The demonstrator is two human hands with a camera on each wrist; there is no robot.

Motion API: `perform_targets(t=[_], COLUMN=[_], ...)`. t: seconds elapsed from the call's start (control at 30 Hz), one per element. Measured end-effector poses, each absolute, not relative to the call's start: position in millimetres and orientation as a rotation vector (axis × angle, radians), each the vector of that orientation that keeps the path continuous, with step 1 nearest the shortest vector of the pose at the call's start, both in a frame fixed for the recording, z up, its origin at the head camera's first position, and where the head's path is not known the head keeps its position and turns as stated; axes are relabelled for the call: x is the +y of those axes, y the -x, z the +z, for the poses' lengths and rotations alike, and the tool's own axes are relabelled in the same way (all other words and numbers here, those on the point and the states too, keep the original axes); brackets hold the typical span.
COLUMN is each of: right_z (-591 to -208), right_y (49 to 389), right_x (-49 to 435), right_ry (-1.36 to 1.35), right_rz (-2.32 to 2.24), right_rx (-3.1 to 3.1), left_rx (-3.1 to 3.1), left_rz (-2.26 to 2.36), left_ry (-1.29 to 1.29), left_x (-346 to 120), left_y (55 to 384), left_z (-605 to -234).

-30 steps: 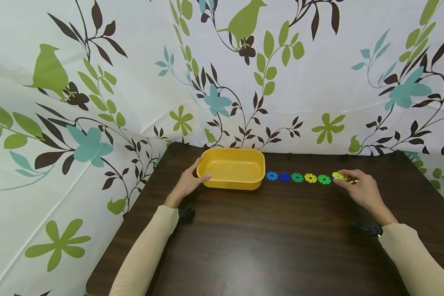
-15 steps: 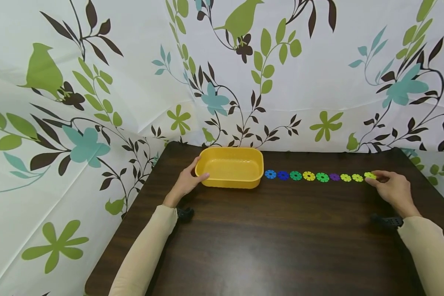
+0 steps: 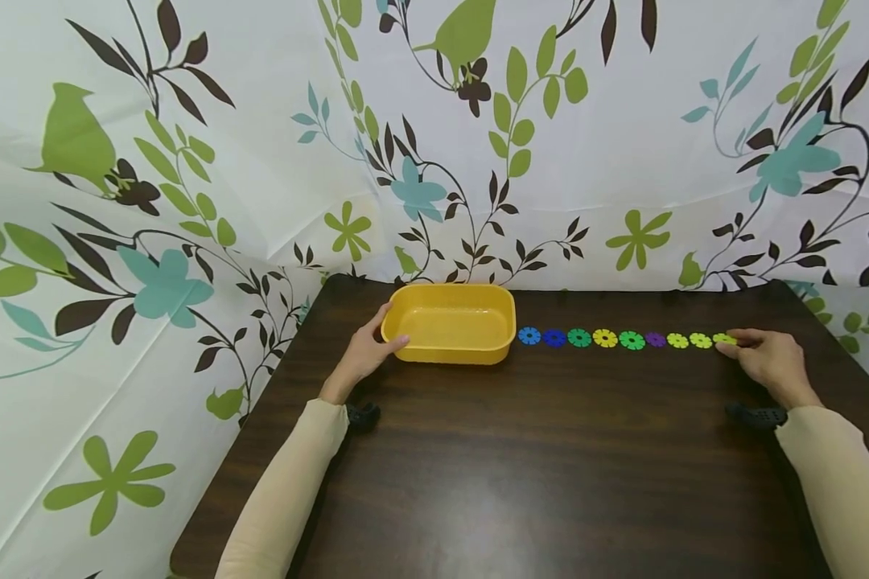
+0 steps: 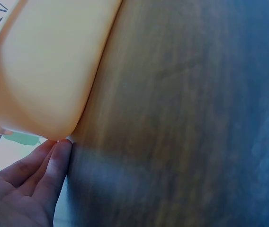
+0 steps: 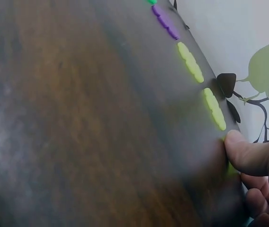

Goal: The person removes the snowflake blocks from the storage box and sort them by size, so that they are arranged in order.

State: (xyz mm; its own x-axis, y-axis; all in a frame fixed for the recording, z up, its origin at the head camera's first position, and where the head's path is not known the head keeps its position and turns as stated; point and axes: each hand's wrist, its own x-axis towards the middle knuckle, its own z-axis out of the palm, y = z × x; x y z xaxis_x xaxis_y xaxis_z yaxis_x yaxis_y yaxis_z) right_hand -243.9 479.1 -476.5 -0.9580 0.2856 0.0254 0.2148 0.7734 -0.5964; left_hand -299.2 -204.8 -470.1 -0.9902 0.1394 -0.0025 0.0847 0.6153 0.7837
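My left hand (image 3: 364,355) holds the left end of a yellow plastic tub (image 3: 449,355), its thumb over the near rim. In the left wrist view, fingertips (image 4: 61,149) touch the tub's lower corner. From the tub's right side runs a straight row of flat flower-shaped plastic discs: light blue (image 3: 525,331), dark blue, green, yellow, bright green, purple (image 3: 651,341) and then yellow-green ones. At the row's right end my right hand (image 3: 771,363) pinches the last yellow-green disc (image 3: 722,338), partly hidden behind the thumb (image 5: 241,150).
The dark wood-grain table (image 3: 478,466) stretches out in front of both forearms. A white curtain (image 3: 586,241) printed with leaves and birds hangs behind the far edge and along the left. The tub shows its bare bottom.
My right hand has moved right along the row to its far end, uncovering the purple and yellow-green discs. It has stayed there over the last half second. My left hand keeps hold of the tub.
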Motion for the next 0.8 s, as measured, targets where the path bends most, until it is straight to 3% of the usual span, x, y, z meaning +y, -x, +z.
perform_targets(t=[0.8], right_z=[-477], right_y=[245], right_x=[477], right_ry=[0.447], right_rz=[1.025], right_rx=[-2.867], left_rx=[2.760], left_rz=[1.365], left_ry=[-0.186], left_x=[-208], left_y=[304], left_z=[-476])
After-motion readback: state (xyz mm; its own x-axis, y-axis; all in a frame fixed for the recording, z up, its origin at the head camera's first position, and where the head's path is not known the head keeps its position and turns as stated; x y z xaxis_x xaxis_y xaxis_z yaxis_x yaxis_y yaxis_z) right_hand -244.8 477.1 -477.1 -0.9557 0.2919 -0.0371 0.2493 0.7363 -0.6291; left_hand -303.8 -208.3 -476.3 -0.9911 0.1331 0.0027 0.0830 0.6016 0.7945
